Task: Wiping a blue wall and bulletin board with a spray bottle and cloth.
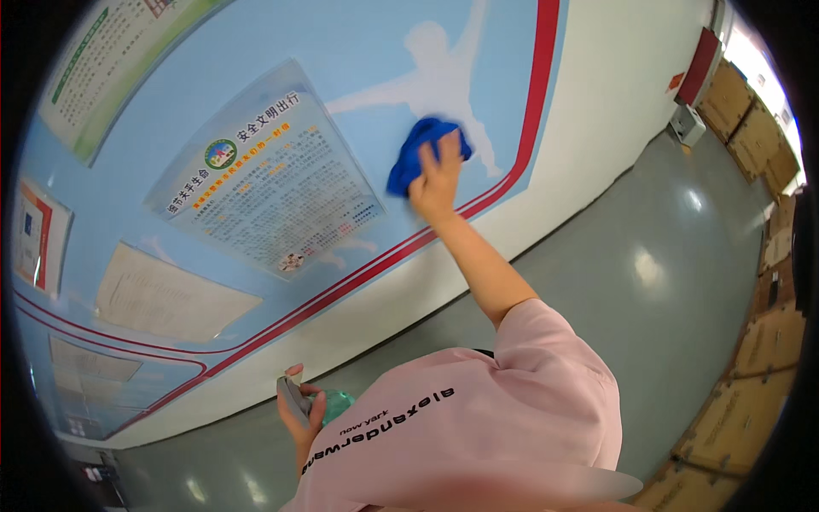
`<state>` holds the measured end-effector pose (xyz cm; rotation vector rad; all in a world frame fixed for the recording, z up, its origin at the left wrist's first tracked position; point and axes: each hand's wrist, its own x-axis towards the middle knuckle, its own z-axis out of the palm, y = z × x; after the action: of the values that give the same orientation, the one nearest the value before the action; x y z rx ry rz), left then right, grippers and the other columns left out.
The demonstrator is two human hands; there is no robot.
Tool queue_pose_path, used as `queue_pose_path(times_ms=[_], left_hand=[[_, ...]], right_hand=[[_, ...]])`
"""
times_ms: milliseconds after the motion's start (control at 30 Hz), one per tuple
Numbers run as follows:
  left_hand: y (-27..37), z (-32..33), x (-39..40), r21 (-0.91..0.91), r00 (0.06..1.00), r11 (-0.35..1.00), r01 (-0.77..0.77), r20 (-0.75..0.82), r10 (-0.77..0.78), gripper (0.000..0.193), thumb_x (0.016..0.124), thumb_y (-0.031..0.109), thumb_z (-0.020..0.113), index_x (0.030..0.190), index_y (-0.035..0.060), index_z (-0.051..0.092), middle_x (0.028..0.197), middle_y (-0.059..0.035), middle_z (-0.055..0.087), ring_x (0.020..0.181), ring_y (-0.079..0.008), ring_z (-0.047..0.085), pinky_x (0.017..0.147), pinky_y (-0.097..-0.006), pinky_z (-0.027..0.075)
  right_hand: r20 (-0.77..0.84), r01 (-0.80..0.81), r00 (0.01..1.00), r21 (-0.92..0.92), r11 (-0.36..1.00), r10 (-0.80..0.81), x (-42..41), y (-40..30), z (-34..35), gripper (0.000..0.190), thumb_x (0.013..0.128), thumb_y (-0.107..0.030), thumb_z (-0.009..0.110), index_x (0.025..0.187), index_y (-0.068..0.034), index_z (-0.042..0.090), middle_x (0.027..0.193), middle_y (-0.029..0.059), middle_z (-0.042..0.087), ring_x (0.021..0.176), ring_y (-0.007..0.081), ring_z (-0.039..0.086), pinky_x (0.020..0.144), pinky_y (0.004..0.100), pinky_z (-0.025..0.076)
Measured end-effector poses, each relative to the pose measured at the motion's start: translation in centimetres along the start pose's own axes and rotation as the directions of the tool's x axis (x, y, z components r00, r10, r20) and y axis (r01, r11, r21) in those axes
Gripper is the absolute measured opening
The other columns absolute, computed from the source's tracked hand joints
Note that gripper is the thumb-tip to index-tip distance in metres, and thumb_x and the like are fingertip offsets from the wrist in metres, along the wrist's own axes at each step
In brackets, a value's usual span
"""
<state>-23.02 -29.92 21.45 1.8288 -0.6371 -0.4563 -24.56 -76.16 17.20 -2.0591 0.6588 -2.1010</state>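
My right hand (440, 176) presses a crumpled blue cloth (409, 153) against a light-blue wall display board (358, 57) with a red border line. The cloth lies just right of a printed poster (269, 173) and over the lower part of a pale figure silhouette (435, 70). Low in front of my body, my left hand (307, 409) grips a spray bottle with a grey trigger head (294, 398) and a translucent green body (338, 404). Part of the bottle is hidden behind my fingers and my pink shirt.
More printed sheets (173, 294) are fixed on the board to the left. Below runs a white wall strip (358, 307), then a shiny grey floor (576, 269). Wooden crates (723, 409) line the right side, and a white box (688, 125) stands by the wall's far end.
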Motion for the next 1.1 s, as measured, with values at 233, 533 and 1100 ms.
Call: queue_pose_path(times_ms=[233,533,1100], left_hand=[[-0.8,-2.5,-0.1,0.061,0.998,0.996,-0.064,-0.022,0.066,0.057,0.078,0.002,0.068,0.13,-0.0032,0.046,0.128,-0.0101,0.051,0.081,-0.0128,0.057,0.064,-0.026,0.044],[-1.0,-7.2,-1.9,0.062,0.998,0.998,0.03,-0.049,-0.027,0.057,0.08,0.007,0.069,0.131,-0.0018,0.045,0.114,-0.0117,0.055,0.079,-0.0122,0.055,0.065,-0.0251,0.043],[-4.8,-11.0,-2.6,-0.132,0.984,0.981,-0.141,-0.123,0.125,0.058,0.077,0.012,0.073,0.131,0.008,0.05,0.08,-0.0018,0.061,0.066,-0.0039,0.046,0.06,-0.0207,0.031]], right_hand=[[-0.065,-0.52,0.854,-0.127,0.844,0.516,-6.5,12.0,-4.0,0.056,0.089,-0.01,0.042,0.141,0.01,0.034,0.154,0.0275,0.025,0.144,0.0399,0.023,0.119,0.0418,0.018],[-0.177,-0.978,0.191,0.05,0.203,0.965,-18.6,15.9,1.0,0.063,0.092,-0.025,0.039,0.143,0.011,0.03,0.143,0.0363,0.036,0.134,0.0463,0.035,0.115,0.0454,0.025],[0.541,-0.879,-0.235,0.237,-0.415,0.807,-8.0,-7.6,-0.1,0.023,0.089,-0.01,0.044,0.08,-0.006,0.065,0.073,0.0129,0.066,0.053,0.0261,0.062,0.047,0.0465,0.051]])
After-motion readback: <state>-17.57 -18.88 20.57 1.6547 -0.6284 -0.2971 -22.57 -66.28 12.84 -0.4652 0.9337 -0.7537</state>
